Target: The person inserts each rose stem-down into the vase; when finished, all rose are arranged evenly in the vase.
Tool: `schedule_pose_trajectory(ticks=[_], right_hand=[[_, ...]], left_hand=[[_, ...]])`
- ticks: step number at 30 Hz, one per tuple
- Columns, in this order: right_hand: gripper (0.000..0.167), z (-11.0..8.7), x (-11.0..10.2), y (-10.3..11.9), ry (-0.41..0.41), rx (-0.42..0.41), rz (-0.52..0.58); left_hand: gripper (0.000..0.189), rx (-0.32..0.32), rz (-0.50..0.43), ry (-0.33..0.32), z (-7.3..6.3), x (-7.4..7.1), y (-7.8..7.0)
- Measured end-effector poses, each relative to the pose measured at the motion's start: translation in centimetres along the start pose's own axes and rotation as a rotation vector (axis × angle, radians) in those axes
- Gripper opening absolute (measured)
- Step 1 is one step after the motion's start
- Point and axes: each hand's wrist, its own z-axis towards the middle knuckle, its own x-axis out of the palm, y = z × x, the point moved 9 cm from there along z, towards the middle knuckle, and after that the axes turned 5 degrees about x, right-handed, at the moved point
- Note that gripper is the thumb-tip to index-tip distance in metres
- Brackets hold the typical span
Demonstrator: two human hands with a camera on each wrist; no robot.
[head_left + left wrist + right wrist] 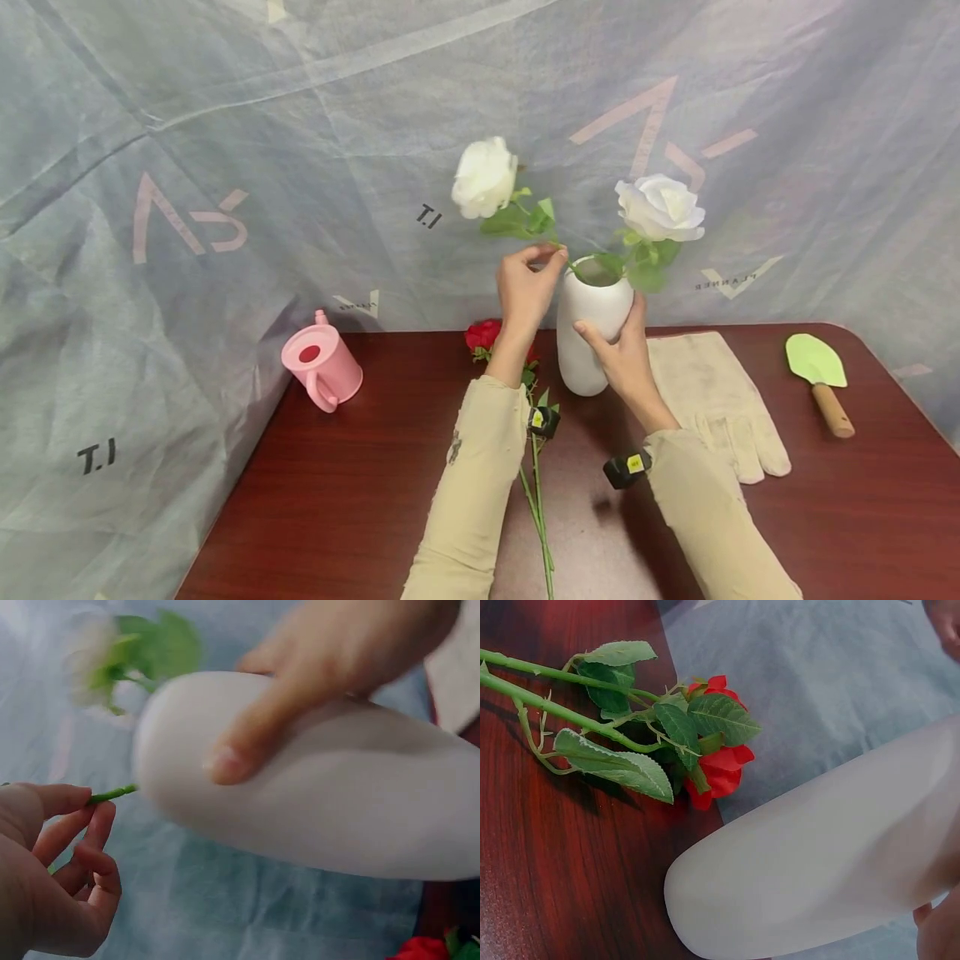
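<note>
My left hand (527, 287) pinches the green stem (112, 795) of a white rose (486, 177) between thumb and fingertips, just left of the vase's mouth. That stem runs to the rim; how far it reaches inside is hidden. My right hand (628, 354) grips the white vase (587, 358) round its right side, thumb across the front. The vase stands near the table's far edge, leaning slightly. A second white rose (662, 208) stands in it, its bloom over the right of the rim. Two red roses (721, 776) lie on the table left of the vase, partly behind my left arm.
A pink watering can (333, 367) stands at the table's left edge. Beside the vase, pale work gloves (712, 392) lie under my right forearm. Farther right is a small trowel (816, 362) with a green blade and wooden handle. A grey cloth (337, 125) hangs behind the table.
</note>
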Motion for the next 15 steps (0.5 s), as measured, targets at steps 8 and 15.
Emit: schedule_pose_trajectory(ticks=[8, 15], right_hand=[[0.084, -1.0, 0.3, 2.9, 0.039, 0.02, 0.025], [0.083, -1.3, 0.6, 3.5, 0.034, 0.007, 0.025]], left_hand=[[0.049, -0.079, 0.159, 0.216, -1.6, 1.9, 2.4], [0.045, -0.109, 0.164, 0.205, -5.9, 0.1, 6.6]])
